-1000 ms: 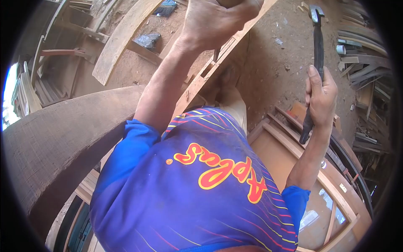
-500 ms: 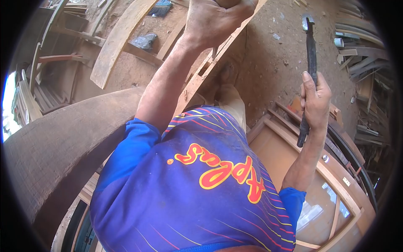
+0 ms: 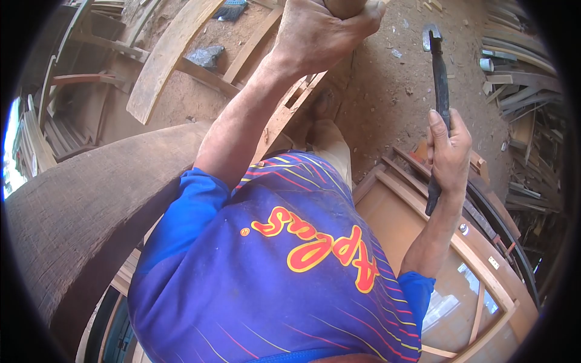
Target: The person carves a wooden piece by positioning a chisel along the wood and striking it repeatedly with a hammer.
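Note:
My left hand (image 3: 321, 37) is closed round a chisel, whose rounded brown handle end (image 3: 345, 7) pokes out at the top edge of the view; its blade is mostly hidden. Below that hand lies a pale timber piece (image 3: 279, 121) with a slot cut in it. Off to the right, my right hand (image 3: 451, 148) grips a hammer (image 3: 442, 85) by its dark handle. The metal head points away from me, raised apart from the timber.
A thick curved plank (image 3: 103, 175) takes up the left side. Framed wooden panels (image 3: 393, 224) stand close at my right. Scrap wood (image 3: 526, 78) is piled far right. A curved board (image 3: 172, 60) lies ahead on the left, over the dirt floor (image 3: 381, 91).
My left hand has shifted slightly right and down in the view. The right hand and hammer have moved a little left, the hammer head tilting leftward. Both tools stay held.

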Available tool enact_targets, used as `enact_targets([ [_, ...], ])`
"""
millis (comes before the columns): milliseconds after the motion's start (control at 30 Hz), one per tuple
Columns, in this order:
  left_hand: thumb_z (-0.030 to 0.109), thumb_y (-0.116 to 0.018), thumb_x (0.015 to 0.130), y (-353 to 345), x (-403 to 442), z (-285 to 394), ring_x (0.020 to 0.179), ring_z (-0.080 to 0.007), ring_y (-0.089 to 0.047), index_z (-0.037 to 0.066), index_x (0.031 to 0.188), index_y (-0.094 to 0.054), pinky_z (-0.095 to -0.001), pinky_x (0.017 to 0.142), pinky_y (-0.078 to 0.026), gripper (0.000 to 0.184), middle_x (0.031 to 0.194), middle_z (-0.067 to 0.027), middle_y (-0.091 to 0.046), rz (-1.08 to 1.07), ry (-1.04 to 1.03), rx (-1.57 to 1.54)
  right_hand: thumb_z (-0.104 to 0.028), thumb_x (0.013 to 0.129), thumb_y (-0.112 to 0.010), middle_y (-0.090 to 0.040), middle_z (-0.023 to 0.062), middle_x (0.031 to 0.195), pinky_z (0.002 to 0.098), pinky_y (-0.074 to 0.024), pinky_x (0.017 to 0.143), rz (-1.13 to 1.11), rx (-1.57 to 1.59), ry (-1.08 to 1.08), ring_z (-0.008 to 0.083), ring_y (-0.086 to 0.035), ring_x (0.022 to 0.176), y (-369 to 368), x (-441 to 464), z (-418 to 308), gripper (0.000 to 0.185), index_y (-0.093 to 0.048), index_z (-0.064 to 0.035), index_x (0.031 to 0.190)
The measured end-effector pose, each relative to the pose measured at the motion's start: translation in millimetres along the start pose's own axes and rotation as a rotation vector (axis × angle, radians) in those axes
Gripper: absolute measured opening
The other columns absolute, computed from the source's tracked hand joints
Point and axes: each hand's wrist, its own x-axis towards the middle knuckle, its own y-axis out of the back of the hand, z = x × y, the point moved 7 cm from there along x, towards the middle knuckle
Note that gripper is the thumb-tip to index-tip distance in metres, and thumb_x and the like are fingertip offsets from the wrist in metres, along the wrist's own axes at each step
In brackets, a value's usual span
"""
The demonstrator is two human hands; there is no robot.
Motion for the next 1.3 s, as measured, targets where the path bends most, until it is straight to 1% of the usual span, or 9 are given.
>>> enact_targets([
  [200, 0.016, -0.074, 0.094, -4, 3, -7, 0.078, -0.0075, -0.063, 0.002, 0.098, -0.066, -0.0275, 0.066, -0.053, 0.016, 0.085, -0.0016, -0.068, -0.042, 0.022, 0.06, -0.036, 0.103, -0.065, -0.05, -0.0066, 0.065, 0.0227, -0.0357, 0.048, 0.103, -0.003, 0.008, 0.0022, -0.045, 0.055, 3, -10, -17, 0.032, -0.064, -0.0043, 0.102],
  [400, 0.013, -0.074, 0.093, -14, -2, -5, 0.091, -0.011, -0.066, 0.007, 0.112, -0.067, -0.0296, 0.078, -0.055, 0.02, 0.095, -0.0024, -0.07, -0.068, -0.115, -0.048, -0.025, 0.106, -0.051, -0.059, 0.0066, 0.069, 0.0263, -0.042, 0.052, 0.513, 0.22, 0.771, 0.0151, -0.054, 0.057, 100, -53, -125, 0.034, -0.06, 0.0072, 0.112],
  [467, 0.013, -0.072, 0.093, -17, -4, 0, 0.095, -0.0157, -0.069, 0.009, 0.116, -0.067, -0.0329, 0.084, -0.055, 0.024, 0.099, -0.0057, -0.071, -0.1, -0.377, -0.023, -0.025, 0.105, -0.052, -0.047, -0.0005, 0.069, 0.0243, -0.0374, 0.045, 0.456, 0.365, 0.924, 0.0103, -0.045, 0.054, 134, -52, -157, 0.026, -0.055, -0.0025, 0.092],
  [533, 0.017, -0.075, 0.091, -13, -14, 2, 0.086, -0.013, -0.068, 0.006, 0.11, -0.068, -0.0312, 0.077, -0.055, 0.023, 0.091, -0.0051, -0.071, -0.069, -0.283, 0.022, -0.037, 0.111, -0.049, -0.037, -0.0057, 0.064, 0.0201, -0.0333, 0.036, 0.55, 0.265, 1.053, 0.0056, -0.037, 0.045, 130, -59, -175, 0.041, -0.048, -0.007, 0.082],
  [567, 0.021, -0.077, 0.09, -11, -17, -2, 0.077, -0.0103, -0.067, 0.003, 0.105, -0.07, -0.0294, 0.07, -0.055, 0.025, 0.083, -0.0044, -0.071, -0.051, -0.183, 0.071, -0.029, 0.107, -0.051, -0.05, 0.0009, 0.068, 0.0265, -0.0407, 0.048, 0.356, -0.07, 1.135, 0.0133, -0.049, 0.054, 114, -62, -173, 0.03, -0.055, -0.0024, 0.093],
  [700, 0.021, -0.077, 0.091, -2, -28, 3, 0.077, -0.0092, -0.065, 0.004, 0.106, -0.07, -0.0289, 0.072, -0.055, 0.024, 0.082, -0.0042, -0.07, -0.074, -0.27, 0.137, -0.019, 0.1, -0.064, -0.061, 0.0174, 0.072, 0.0412, -0.0488, 0.061, -0.033, -0.5, 0.393, 0.0334, -0.064, 0.063, -8, -59, -128, 0.017, -0.058, -0.0031, 0.103],
  [933, 0.028, -0.078, 0.092, 5, -21, -6, 0.069, -0.0055, -0.057, 0.005, 0.098, -0.067, -0.0262, 0.066, -0.05, 0.025, 0.076, 0.0033, -0.063, -0.243, -0.182, 0.091, -0.024, 0.102, -0.064, -0.06, 0.0105, 0.068, 0.0364, -0.0453, 0.057, 0.044, -0.395, 0.42, 0.02, -0.058, 0.058, -6, -75, -147, 0.02, -0.061, -0.0037, 0.103],
  [1200, 0.029, -0.079, 0.089, -5, -22, -3, 0.083, -0.0091, -0.064, 0.004, 0.113, -0.07, -0.0297, 0.075, -0.054, 0.036, 0.093, -0.0022, -0.069, -0.201, -0.196, 0.096, -0.026, 0.105, -0.056, -0.051, 0.0012, 0.069, 0.0266, -0.0395, 0.053, 0.629, 0.172, 1.046, 0.0124, -0.046, 0.057, 133, -106, -212, 0.028, -0.064, -0.0022, 0.094],
  [1300, 0.028, -0.078, 0.09, -7, -24, -1, 0.079, -0.009, -0.064, 0.003, 0.113, -0.07, -0.0293, 0.072, -0.054, 0.034, 0.088, -0.0024, -0.069, -0.189, -0.206, 0.157, -0.027, 0.106, -0.055, -0.05, -0.0005, 0.07, 0.0276, -0.0401, 0.054, 0.466, -0.267, 0.962, 0.0132, -0.045, 0.058, 84, -91, -176, 0.024, -0.064, -0.0062, 0.097],
])
